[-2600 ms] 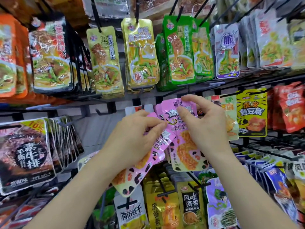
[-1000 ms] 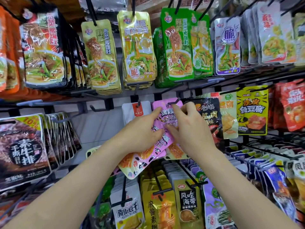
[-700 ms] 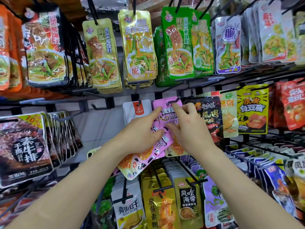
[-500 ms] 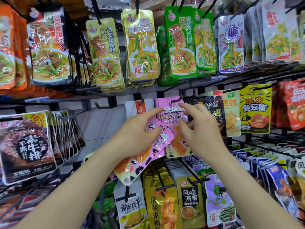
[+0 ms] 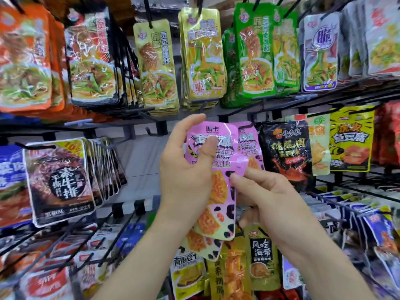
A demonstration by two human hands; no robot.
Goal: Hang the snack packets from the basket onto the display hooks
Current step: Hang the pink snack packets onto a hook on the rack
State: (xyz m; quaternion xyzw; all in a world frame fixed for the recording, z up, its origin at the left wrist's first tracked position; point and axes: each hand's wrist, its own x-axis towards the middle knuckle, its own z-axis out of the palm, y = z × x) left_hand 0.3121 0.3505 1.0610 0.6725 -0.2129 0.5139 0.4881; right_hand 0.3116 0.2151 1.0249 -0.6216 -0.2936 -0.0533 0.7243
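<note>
step: mid-hang, peeling the next packet off a handheld stack. left hand grips a fan of pink packets at frame centre, thumb clamped across the front print, fingers wrapped behind. stack is upright in front of the middle rail, not on any hook.

right hand sits just right of and below it, fingers curled, index tip touching the front packet's right edge where the film is creased. thumb is hidden, so cannot tell whether it's pinching or only nudging.

one matching hung pink packet shows behind the stack's upper right, just beside a black packet. its hook is covered by the held stack. bare hook pokes out left of centre, below the yellow packets. basket not in view.

next, my read: split off one packet, move the grip up to its top edge, find the hang hole, line it up with the hook tip by the hung pink one, slide it back. film looks slick and floppy, so two may lift together, and the top needs holding flat to catch the hole. more than one packet in hand, so the task looks well short of done.
</note>
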